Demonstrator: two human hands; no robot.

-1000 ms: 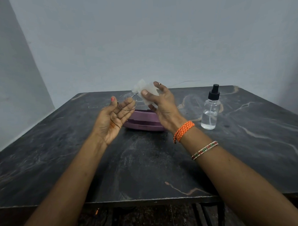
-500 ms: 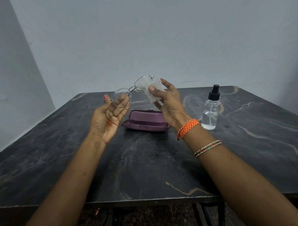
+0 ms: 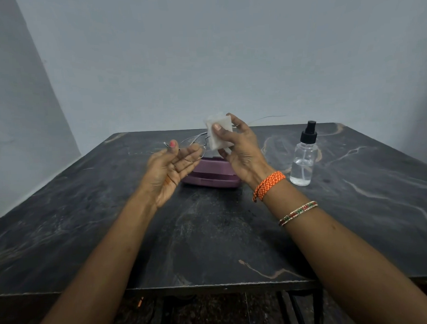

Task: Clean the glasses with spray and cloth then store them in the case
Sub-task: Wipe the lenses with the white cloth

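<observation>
Thin wire-framed glasses [image 3: 191,144] are held above the table between both hands. My left hand [image 3: 170,169] pinches the left lens rim with thumb and fingers, palm up. My right hand [image 3: 238,152] presses a folded white cloth [image 3: 218,133] around the right lens, which the cloth hides. One thin temple arm sticks out to the right behind my right hand. A closed purple glasses case [image 3: 211,176] lies on the table just beyond and below my hands. A clear spray bottle [image 3: 304,158] with a black pump top stands upright to the right of the case.
The dark marbled table [image 3: 113,226] reaches to a grey wall at the back; its front edge runs across the lower part of the view. Orange and beaded bracelets circle my right wrist.
The glasses tilted and dropped a little on the left side. My right hand shifted the cloth over the right lens, and my left hand's grip moved along the left rim.
</observation>
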